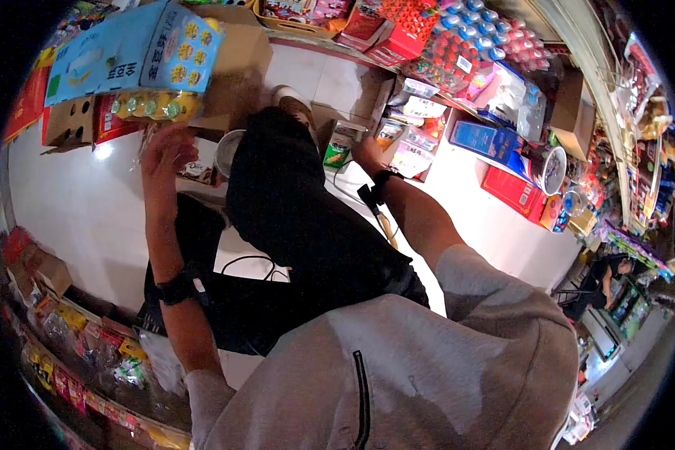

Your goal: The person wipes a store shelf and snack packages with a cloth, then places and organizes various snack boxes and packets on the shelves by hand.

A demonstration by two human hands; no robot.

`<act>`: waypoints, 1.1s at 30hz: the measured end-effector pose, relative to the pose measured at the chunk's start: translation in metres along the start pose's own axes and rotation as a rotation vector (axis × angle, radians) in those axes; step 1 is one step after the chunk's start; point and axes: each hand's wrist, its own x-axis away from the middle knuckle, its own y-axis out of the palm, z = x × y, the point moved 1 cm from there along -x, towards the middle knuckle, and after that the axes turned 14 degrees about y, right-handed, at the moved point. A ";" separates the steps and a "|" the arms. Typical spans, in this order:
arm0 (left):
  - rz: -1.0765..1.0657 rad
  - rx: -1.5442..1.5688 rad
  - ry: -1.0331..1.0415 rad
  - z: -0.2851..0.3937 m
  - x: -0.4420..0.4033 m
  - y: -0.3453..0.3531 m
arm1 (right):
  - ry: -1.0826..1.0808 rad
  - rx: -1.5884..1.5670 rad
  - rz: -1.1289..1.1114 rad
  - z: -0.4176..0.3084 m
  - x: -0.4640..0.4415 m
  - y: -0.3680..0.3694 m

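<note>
My left hand hangs just below a carton of yellow-capped bottles, its fingers loosely bent and apart. Nothing shows in its grasp. A brown snack box lies on the floor beside it. On the other side, my right hand is closed at the edge of a green-and-white packet; the fingertips are partly hidden. Right by that hand, an open carton holds orange and white packets. Black bands circle both my wrists.
A blue printed carton tops the bottles. Shrink-wrapped drinks and a blue box stand at the upper right. A round tub sits near a red box. Goods-filled shelves line both sides. Another person is at far right.
</note>
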 end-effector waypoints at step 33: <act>0.021 0.387 0.260 0.180 0.052 0.143 | -1.169 -0.112 1.012 -0.256 0.182 -0.503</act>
